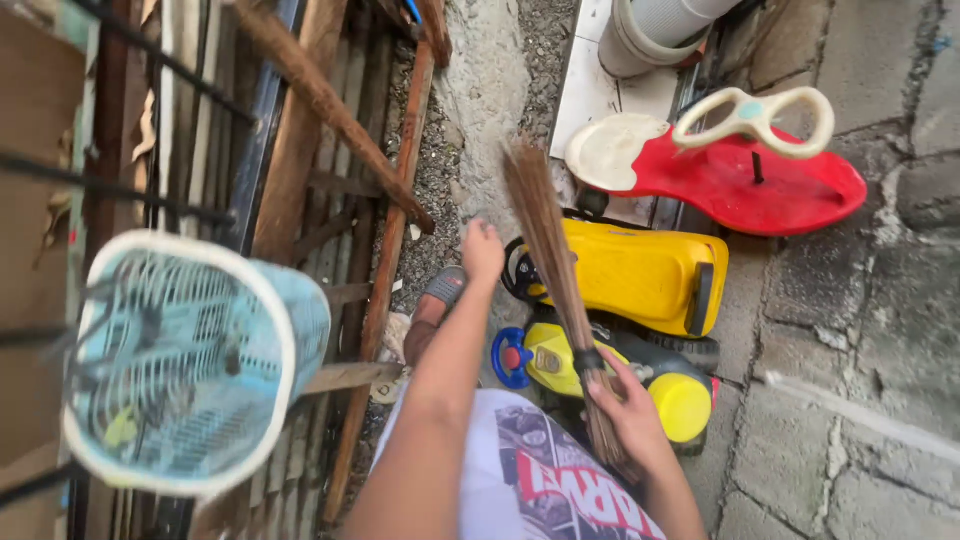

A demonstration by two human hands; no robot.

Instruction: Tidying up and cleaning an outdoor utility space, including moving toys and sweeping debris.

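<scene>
My right hand (628,412) grips a bundle of brown broom sticks (553,268) near its bound end, with the bristle tips fanning out away from me over the ground. My left hand (482,251) is stretched forward with its fingers loosely curled and holds nothing; it hovers just left of the broom tips, above the gravel and a sandalled foot (438,297).
A light blue plastic basket (180,360) hangs close at the left before wooden slats and metal bars (300,150). Toy ride-on cars, a yellow one (640,275) and a red one (740,170), stand on the concrete floor at right. A white bucket (650,35) stands beyond.
</scene>
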